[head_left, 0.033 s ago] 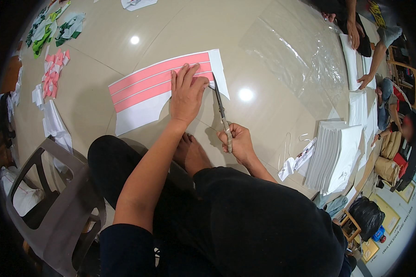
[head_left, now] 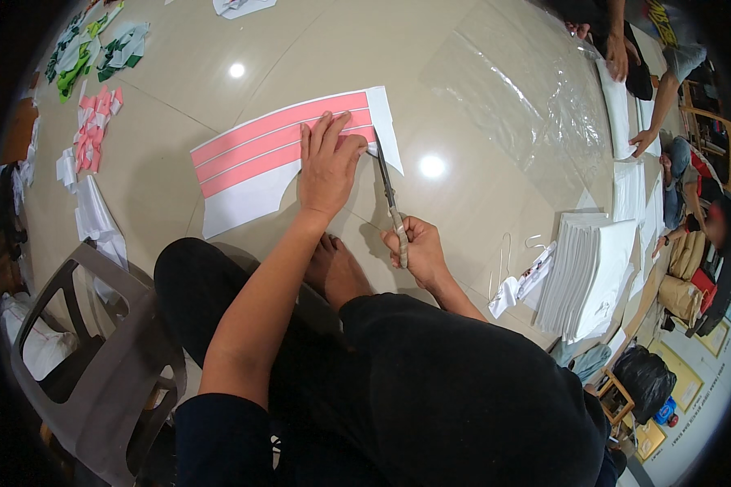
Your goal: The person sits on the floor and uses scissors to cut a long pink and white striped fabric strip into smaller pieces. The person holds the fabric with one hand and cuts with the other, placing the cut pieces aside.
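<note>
A white panel with broad pink stripes (head_left: 256, 144) lies on the glossy tiled floor in front of me. Whether it is cloth or paper, I cannot tell. My left hand (head_left: 326, 170) rests on it, fingers stretched out, the thumb side close to its plain white right end. In my right hand (head_left: 424, 253) are long scissors (head_left: 388, 191), their handles wrapped in pale tape. The blades point away from me and meet the panel at the border between the stripes and the white strip. My bare foot (head_left: 333, 264) is just below the left hand.
A brown plastic chair (head_left: 110, 365) stands at left. Pink scraps (head_left: 97, 128) and green-and-white scraps (head_left: 77, 53) lie at far left. Right of me are a tall stack of white sheets (head_left: 581, 276) and clear plastic film (head_left: 520, 89). A co-worker's hands (head_left: 643, 144) touch white material.
</note>
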Motion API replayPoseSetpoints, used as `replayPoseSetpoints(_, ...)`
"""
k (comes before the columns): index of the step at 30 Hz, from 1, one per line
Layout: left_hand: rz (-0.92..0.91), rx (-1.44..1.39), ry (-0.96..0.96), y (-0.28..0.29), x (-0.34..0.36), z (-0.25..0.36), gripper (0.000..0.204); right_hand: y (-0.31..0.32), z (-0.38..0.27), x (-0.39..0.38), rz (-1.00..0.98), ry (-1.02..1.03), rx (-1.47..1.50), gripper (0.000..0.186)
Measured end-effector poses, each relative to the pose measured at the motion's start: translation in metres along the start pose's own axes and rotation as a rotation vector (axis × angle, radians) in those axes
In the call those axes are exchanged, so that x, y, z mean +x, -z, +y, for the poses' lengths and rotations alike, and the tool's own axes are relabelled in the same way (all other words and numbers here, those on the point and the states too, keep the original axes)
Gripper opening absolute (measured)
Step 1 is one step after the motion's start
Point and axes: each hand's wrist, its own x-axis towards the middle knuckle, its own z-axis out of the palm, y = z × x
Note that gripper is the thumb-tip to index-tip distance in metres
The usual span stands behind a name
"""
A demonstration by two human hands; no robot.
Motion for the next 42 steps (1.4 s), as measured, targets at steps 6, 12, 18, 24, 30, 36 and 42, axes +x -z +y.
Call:
replayPoseSetpoints(6, 0.000, 0.002, 0.003, -0.001, 0.000, -0.001, 0.009, -0.005, -0.012, 0.006, 0.011, 0.020, -0.054, 0.028)
replayPoseSetpoints(12, -0.008, -0.016, 0.004, 0.001, 0.000, 0.000, 0.009, -0.006, -0.015, 0.011, 0.002, 0.024, -0.031, 0.031)
replayPoseSetpoints(18, -0.013, -0.043, 0.004, 0.001, 0.000, -0.001, 0.011, -0.007, -0.014, 0.010, 0.002, 0.021, -0.028, 0.031)
replayPoseSetpoints(24, -0.003, -0.007, 0.002, -0.001, 0.000, -0.003, 0.010, -0.004, -0.007, 0.010, 0.009, 0.024, -0.040, 0.026)
replayPoseSetpoints(30, -0.016, -0.031, 0.005, 0.000, 0.000, -0.002, 0.011, -0.005, -0.011, 0.009, 0.009, 0.017, -0.022, 0.032)
replayPoseSetpoints(36, -0.015, -0.029, 0.009, 0.001, 0.000, -0.002, 0.011, -0.006, -0.012, 0.008, 0.001, 0.016, -0.018, 0.032)
replayPoseSetpoints(42, -0.017, -0.037, 0.012, 0.001, 0.000, -0.002, 0.011, -0.007, -0.013, 0.007, 0.005, 0.006, -0.025, 0.030)
